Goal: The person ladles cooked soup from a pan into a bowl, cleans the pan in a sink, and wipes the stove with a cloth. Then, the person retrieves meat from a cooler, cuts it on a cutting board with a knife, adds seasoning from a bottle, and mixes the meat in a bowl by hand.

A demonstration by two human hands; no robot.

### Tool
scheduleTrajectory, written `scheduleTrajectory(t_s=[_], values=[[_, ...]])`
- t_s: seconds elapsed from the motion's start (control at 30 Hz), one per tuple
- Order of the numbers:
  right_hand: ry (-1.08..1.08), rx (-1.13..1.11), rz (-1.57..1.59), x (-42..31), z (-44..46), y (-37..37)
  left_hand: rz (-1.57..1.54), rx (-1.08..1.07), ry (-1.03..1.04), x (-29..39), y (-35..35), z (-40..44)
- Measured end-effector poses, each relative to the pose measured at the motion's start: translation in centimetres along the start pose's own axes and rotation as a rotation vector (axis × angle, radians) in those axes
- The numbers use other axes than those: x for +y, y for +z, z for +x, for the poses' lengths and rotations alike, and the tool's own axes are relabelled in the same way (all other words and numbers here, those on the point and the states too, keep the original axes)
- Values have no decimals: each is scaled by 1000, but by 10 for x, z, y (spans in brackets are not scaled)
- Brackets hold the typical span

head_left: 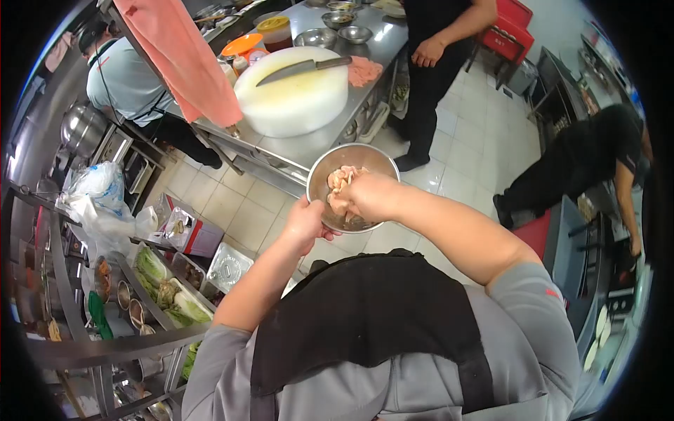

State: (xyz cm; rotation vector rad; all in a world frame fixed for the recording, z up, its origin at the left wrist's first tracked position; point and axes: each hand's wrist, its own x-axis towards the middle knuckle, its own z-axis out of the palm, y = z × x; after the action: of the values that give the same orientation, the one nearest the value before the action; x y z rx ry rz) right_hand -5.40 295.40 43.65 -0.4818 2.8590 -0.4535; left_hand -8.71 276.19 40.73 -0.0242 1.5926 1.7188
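Note:
A round metal mixing bowl (364, 156) is held up in front of my black apron, off any table. My left hand (307, 220) is closed on its left rim, thumb at the inside edge and fingertips below. Inside the bowl lie pale pink pieces of raw meat (343, 177), which look like chicken. My right hand (372, 197) reaches into the bowl from the right, its fingers curled into the meat and partly hidden by it.
Ahead, a large knife (295, 70) lies on a thick round white chopping block (288, 116) on a steel table. A pink cloth (179, 63) hangs nearby. Shelves with lettuce (151, 274) stand at left. People (133, 77) work left, ahead and right.

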Motion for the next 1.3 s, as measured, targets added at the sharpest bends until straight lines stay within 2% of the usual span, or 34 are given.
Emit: scheduleTrajectory(t_s=[0.1, 0.2, 0.3, 0.33, 0.47, 0.67, 0.77, 0.8, 0.87, 0.93, 1.03, 1.1, 1.17, 1.2, 1.3], values=[[-17, 78, 48, 24, 37, -46, 3, 29, 17, 42, -6, 32], [-148, 174, 172, 66, 85, -64, -22, 118, 65, 75, -10, 62], [-310, 141, 202, 99, 131, -88, -15, 236, 139, 95, -18, 99], [-244, 93, 224, 105, 144, -95, -27, 270, 148, 106, -16, 104], [-359, 134, 190, 140, 200, -106, -50, 445, 141, 142, -9, 132], [-370, -25, 91, 159, 263, -138, -182, 532, 155, 169, -24, 189], [-347, 25, 37, 172, 292, -130, 74, 687, 234, 195, -26, 192], [-380, 5, -14, 176, 300, -129, 213, 774, 294, 196, -44, 198], [-433, -27, -112, 178, 310, -131, 297, 862, 390, 209, -75, 211], [-349, -71, -87, 171, 303, -149, 407, 939, 536, 219, -117, 235], [-306, -106, -120, 175, 305, -155, 323, 1112, 689, 249, -154, 266], [-276, -88, -84, 181, 315, -145, 353, 1325, 506, 261, -167, 273], [-233, -198, -142, 177, 318, -150, 387, 1461, 337, 252, -191, 299], [-210, -251, -169, 175, 318, -153, 353, 1449, 391, 237, -216, 320], [-234, -228, -174, 172, 317, -155, 331, 1399, 544, 219, -229, 335]])
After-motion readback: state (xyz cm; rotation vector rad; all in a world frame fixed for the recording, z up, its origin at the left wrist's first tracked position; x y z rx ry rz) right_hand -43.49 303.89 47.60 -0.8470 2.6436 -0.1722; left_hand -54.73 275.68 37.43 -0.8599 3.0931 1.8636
